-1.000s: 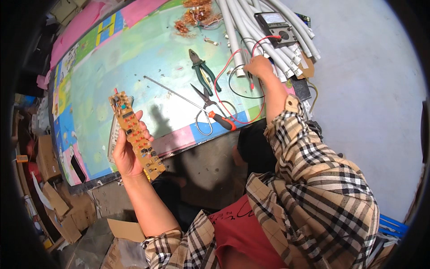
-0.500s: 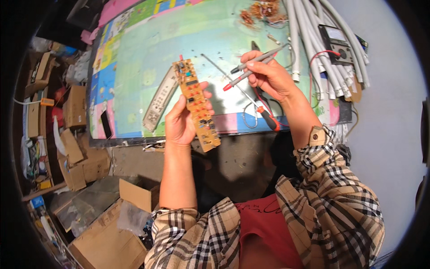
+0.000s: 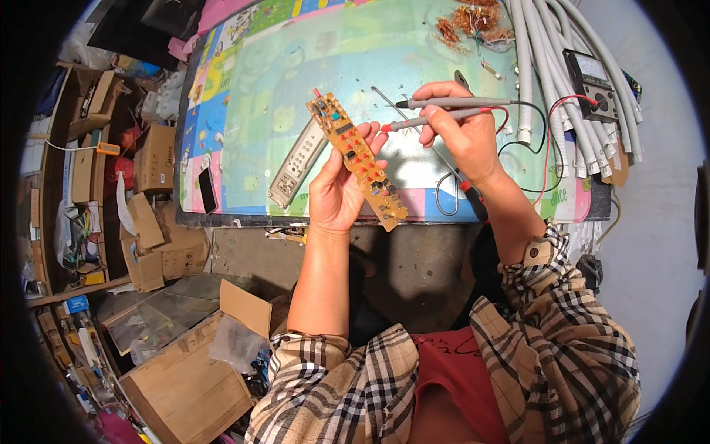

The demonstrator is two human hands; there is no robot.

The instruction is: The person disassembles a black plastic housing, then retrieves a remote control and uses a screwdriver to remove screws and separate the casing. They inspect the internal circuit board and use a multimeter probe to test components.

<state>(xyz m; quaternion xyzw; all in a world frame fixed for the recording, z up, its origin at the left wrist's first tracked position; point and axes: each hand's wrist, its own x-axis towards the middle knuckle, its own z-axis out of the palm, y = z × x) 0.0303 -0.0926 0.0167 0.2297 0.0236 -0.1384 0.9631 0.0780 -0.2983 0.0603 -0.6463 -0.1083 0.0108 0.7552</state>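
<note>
My left hand (image 3: 328,194) grips a long, narrow circuit board (image 3: 360,161), its component side up and slanting over the table's near edge. Rows of red parts and some black ones dot the tan board. Pinched together in my right hand (image 3: 473,142) are two meter probes, a black-tipped probe (image 3: 457,102) above a red-tipped probe (image 3: 451,116). Both tips point left toward the board; the red one is close to my left fingertips, and I cannot tell whether it touches anything. Leads run from the probes toward an analog multimeter (image 3: 592,87) at the right.
Left of the board, a grey panel cover (image 3: 296,169) lies on the table (image 3: 259,89). A long screwdriver (image 3: 472,198) rests below my right hand. White tubes (image 3: 526,81) and tangled copper wire (image 3: 473,21) occupy the far right. Cardboard boxes (image 3: 185,377) stand at lower left.
The whole view has shifted, so the scene sits further right. My right hand has turned the probes flatter, and their tips are nearer the board, which is tilted more.
</note>
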